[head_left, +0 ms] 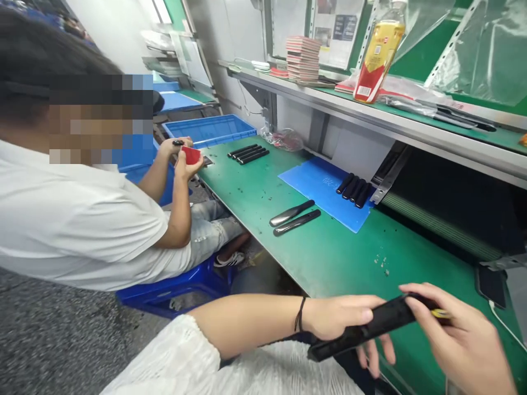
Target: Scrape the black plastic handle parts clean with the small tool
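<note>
A long black plastic housing (379,322) slants across my lap in front of the table edge, its hollow side partly showing. My left hand (343,318) grips it around the middle, thumb on top and fingers underneath. At its upper right end my right hand (461,334) pinches the housing between thumb and forefinger. A small yellow item (440,313) peeks out between the right fingers; its kind is hidden. Two glossy dark handle-shaped shells (294,218) lie side by side on the green table (329,258).
Several black pieces (354,189) rest on a blue sheet (310,175), and more black pieces (248,153) lie farther back. A co-worker (82,208) sits at left, holding a red piece (190,155). A shelf holds a bottle (379,55). A phone (491,285) lies at right.
</note>
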Motion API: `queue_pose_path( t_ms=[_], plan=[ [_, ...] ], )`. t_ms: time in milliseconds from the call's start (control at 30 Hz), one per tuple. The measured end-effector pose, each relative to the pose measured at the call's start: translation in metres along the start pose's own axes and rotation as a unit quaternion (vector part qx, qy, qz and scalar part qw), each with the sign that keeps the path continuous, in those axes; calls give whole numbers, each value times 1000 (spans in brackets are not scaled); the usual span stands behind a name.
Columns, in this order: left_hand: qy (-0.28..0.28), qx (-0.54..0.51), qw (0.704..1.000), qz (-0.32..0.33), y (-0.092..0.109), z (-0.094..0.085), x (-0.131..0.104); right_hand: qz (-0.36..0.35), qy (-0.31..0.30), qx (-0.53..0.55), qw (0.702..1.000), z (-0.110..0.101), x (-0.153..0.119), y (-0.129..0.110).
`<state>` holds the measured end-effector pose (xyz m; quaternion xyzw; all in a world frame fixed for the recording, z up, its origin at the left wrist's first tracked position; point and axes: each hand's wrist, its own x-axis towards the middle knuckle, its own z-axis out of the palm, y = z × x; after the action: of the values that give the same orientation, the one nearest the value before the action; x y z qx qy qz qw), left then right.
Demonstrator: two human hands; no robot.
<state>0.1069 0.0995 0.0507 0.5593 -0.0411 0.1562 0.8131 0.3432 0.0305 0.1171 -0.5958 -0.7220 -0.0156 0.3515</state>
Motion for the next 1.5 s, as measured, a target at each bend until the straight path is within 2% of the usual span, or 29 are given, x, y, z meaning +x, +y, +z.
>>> queue_pose_path(
  t_ms=[33, 100, 133, 167, 233, 300, 400, 500, 567, 600, 733, 767, 867, 1000, 1100, 1233, 1367, 1500],
  plan=[
    [11, -84, 996, -4, -12, 4, -6, -2, 5, 17, 1000, 15, -2, -13],
    [108, -200, 974, 18, -31, 12, -22, 1, 73, 31, 997, 44, -8, -37],
    [169, -228, 958, 36, -37, 16, -31, -14, 86, 56, 995, 57, -12, -48],
    [224, -228, 946, 53, -40, 19, -40, -36, 65, 94, 993, 69, -17, -57],
    [290, -204, 933, 68, -40, 25, -55, -84, -11, 176, 981, 90, -25, -74],
    [317, -190, 926, 77, -36, 31, -66, -114, -56, 225, 966, 106, -30, -89],
    [342, -190, 914, 107, -29, 40, -77, -129, -52, 246, 959, 122, -27, -106],
    [365, -191, 905, 108, -24, 46, -89, -59, 15, 254, 965, 125, -18, -116],
    [379, -206, 895, 109, -19, 44, -100, -31, 67, 264, 962, 122, -13, -120],
    [391, -220, 886, 115, -15, 41, -106, -44, 63, 273, 959, 120, -11, -121],
    [457, -268, 830, 174, 13, 15, -133, -151, -77, 271, 948, 125, -16, -121],
    [467, -268, 821, 188, 20, 8, -138, -160, -88, 252, 951, 130, -19, -120],
    [493, -257, 799, 228, 34, -6, -142, -166, -65, 219, 959, 150, -27, -122],
    [511, -264, 779, 251, 35, -10, -129, -268, -85, 226, 933, 162, -34, -131],
    [518, -269, 772, 252, 32, -8, -116, -333, -77, 186, 921, 161, -35, -136],
    [504, -265, 787, 238, 30, -8, -109, -346, -95, 179, 916, 155, -39, -134],
    [479, -244, 812, 228, 28, -9, -111, -269, -115, 267, 918, 145, -39, -131],
    [510, -189, 802, 245, 25, -5, -109, -200, -114, 298, 926, 138, -24, -133]
  ],
)
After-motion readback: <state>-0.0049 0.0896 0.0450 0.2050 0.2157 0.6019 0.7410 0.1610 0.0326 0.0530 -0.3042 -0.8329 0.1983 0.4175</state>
